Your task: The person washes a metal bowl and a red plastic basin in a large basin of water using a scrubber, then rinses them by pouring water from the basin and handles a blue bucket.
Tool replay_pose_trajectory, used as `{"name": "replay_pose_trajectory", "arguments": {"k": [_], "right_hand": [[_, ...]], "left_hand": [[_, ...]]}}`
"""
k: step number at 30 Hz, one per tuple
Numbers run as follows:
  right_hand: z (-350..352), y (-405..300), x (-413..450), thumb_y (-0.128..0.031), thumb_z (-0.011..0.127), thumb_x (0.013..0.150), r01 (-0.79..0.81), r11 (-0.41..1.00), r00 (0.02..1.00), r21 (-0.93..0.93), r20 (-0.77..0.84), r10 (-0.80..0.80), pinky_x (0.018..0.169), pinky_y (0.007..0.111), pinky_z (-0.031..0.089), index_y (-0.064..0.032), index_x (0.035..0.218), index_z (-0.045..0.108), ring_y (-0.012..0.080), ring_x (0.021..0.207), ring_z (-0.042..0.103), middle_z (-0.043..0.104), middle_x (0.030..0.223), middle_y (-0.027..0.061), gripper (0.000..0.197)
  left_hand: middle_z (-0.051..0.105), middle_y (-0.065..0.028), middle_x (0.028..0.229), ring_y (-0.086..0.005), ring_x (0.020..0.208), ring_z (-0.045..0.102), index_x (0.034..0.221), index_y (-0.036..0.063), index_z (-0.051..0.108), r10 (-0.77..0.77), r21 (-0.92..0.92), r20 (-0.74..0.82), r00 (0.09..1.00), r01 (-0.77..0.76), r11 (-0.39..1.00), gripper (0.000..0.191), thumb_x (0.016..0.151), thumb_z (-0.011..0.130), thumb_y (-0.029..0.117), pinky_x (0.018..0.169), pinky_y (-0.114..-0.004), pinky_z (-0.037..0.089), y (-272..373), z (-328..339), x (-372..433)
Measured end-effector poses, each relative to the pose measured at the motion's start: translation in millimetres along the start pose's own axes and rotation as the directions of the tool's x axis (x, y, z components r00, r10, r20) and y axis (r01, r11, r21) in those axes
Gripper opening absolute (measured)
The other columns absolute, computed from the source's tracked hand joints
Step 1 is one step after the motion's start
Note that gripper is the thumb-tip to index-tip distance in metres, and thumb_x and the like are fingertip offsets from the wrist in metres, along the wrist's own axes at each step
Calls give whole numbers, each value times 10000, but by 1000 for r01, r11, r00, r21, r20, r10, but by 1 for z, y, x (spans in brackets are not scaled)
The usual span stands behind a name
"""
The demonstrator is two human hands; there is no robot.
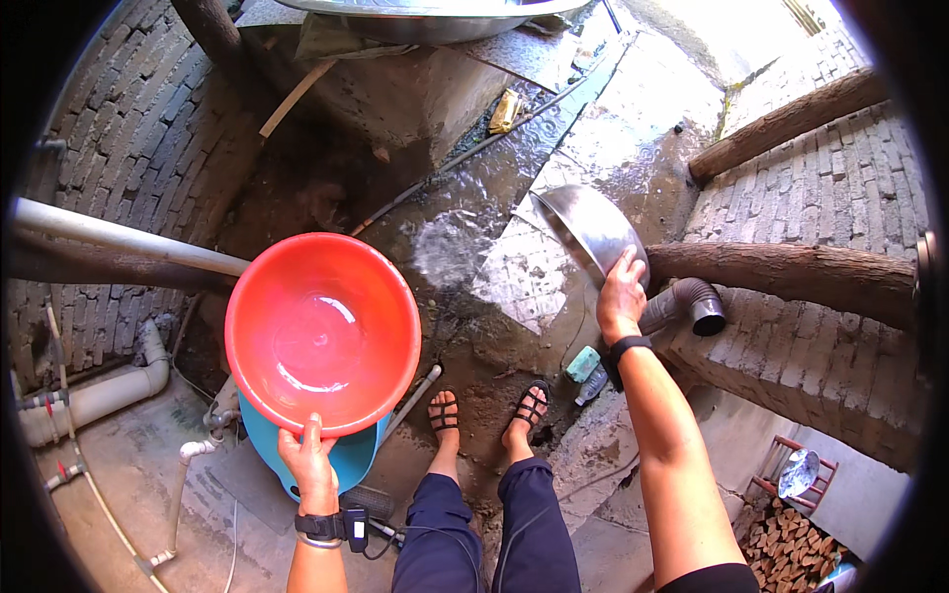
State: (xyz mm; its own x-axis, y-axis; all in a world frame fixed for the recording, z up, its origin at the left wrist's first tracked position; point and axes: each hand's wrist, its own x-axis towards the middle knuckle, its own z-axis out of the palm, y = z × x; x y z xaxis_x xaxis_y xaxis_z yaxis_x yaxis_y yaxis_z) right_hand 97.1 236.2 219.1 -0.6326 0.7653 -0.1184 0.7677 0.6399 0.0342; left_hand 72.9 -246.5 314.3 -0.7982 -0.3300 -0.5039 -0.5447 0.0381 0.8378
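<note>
A red plastic basin (pixel 320 333) is held by its near rim in my left hand (pixel 310 459); a little liquid or shine shows on its bottom. Below it, partly covered, is a blue plastic tub (pixel 356 459). My right hand (pixel 623 296) grips a stainless steel bowl (pixel 593 222), tilted on its side with its opening facing down and left. Splashing water (pixel 452 248) spreads over the wet ground between the two vessels.
Log poles (pixel 778 274) and a corrugated pipe (pixel 689 304) stand out at the right by a brick wall. A large metal basin (pixel 437 22) rests on a ledge ahead. White pipes (pixel 111 393) run at the left. A green block (pixel 583 364) and plastic bottle (pixel 592 387) lie near my feet.
</note>
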Motion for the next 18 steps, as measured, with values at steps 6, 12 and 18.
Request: {"name": "replay_pose_trajectory", "arguments": {"k": [6,12,18], "right_hand": [[8,47,-45,-3,509,860,141,990,966,-23,-216,-142,635,398,586,71,1468,253,342,806,679,501,1128,206,664],[-2,74,-86,46,550,782,463,886,835,29,-350,-425,651,395,547,23,1462,331,329,855,605,521,1026,169,714],[-19,89,-119,15,573,818,644,761,729,80,-366,-578,875,464,505,16,1326,527,363,929,583,541,996,170,510]], "left_hand": [[622,-90,1106,-192,949,631,1169,41,537,-3,8,3,1000,3,1000,257,931,621,92,739,-386,581,-2,-14,-1],[621,-77,1101,-184,933,640,1162,43,536,-8,-54,14,1000,9,999,252,929,621,88,715,-358,586,-4,-15,-2],[618,-62,1121,-181,959,639,1156,63,543,-1,-96,6,1000,2,995,232,938,615,102,745,-343,576,5,-10,-4]]}}
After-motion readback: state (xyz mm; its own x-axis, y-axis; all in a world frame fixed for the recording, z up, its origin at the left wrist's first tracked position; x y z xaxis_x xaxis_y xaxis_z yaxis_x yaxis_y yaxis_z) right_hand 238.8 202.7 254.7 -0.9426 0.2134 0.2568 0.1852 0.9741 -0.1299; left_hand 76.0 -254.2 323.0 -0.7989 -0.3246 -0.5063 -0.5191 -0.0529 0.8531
